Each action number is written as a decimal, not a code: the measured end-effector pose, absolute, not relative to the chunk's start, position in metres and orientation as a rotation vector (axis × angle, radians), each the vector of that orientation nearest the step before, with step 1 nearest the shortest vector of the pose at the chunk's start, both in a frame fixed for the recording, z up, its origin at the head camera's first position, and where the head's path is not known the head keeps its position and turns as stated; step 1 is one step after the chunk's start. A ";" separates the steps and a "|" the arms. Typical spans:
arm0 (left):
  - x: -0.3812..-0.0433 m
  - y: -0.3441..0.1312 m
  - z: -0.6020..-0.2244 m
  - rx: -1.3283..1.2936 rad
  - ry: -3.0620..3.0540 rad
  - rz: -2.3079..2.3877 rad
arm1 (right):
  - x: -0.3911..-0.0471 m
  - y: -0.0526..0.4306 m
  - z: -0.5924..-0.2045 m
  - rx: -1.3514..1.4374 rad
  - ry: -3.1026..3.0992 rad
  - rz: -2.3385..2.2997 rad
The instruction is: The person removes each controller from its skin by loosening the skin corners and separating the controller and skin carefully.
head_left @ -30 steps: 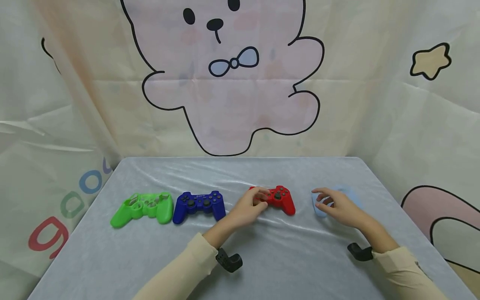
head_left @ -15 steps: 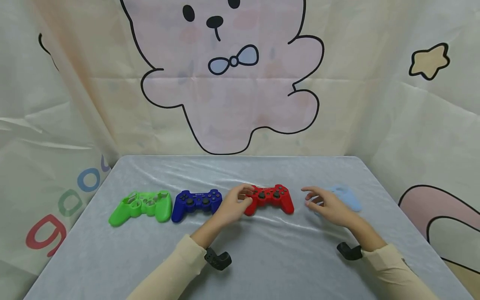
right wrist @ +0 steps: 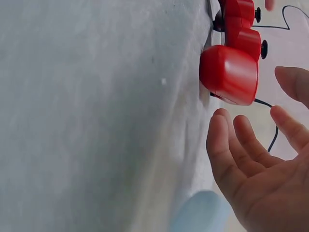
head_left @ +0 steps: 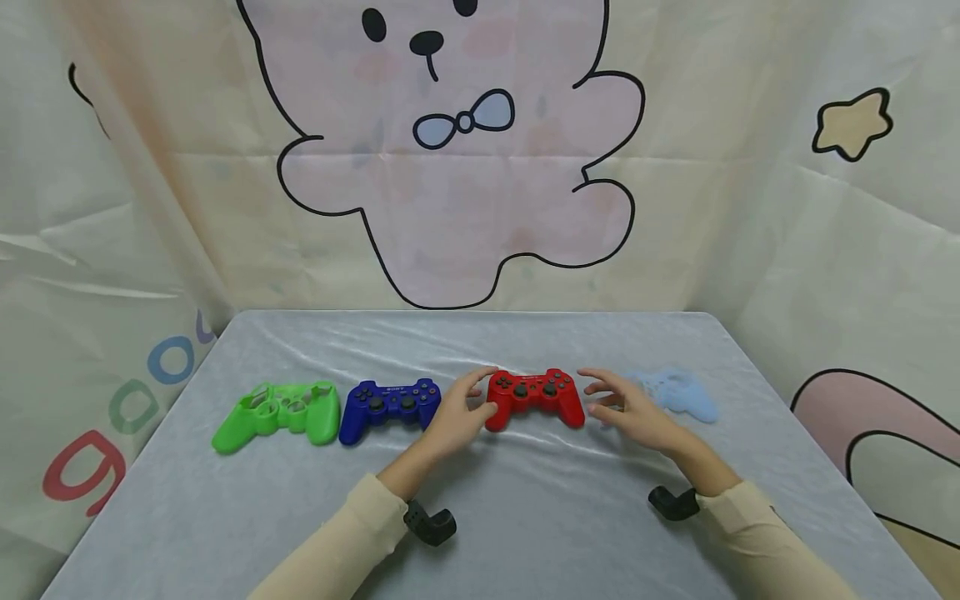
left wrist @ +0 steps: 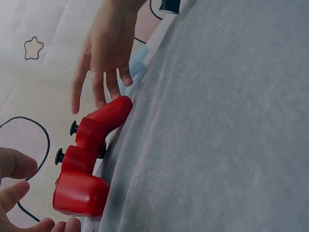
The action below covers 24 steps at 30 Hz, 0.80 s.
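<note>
A red game controller point(head_left: 534, 397) with black thumbsticks lies on the table between both hands. My left hand point(head_left: 459, 410) is at its left grip, fingers spread and loosely bent, thumb close to the red plastic. On the other side my right hand point(head_left: 633, 410) reaches in from the right, its fingers parted. In the right wrist view, the fingertips point(right wrist: 219, 116) are just short of the controller's rounded grip point(right wrist: 229, 75), with a gap between. Neither hand holds anything.
Left of the red controller lie a blue controller point(head_left: 390, 407) and a bright green controller-shaped cover point(head_left: 281, 414). A pale blue controller-shaped cover point(head_left: 682, 394) lies behind the right hand. All rest on the grey cloth-covered table point(head_left: 540, 517).
My left hand has drawn back leftward off the red controller, uncovering its left half. My right hand has moved left from the pale blue cover to beside the red controller.
</note>
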<state>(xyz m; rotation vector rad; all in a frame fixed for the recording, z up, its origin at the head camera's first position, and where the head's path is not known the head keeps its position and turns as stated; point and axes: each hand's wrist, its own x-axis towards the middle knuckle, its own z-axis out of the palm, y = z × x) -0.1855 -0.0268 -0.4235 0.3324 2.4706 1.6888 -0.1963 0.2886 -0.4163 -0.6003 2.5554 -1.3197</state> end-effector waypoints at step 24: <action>-0.200 -0.021 -0.429 0.217 2.284 1.671 | -0.211 0.278 -0.426 -0.497 2.312 -1.414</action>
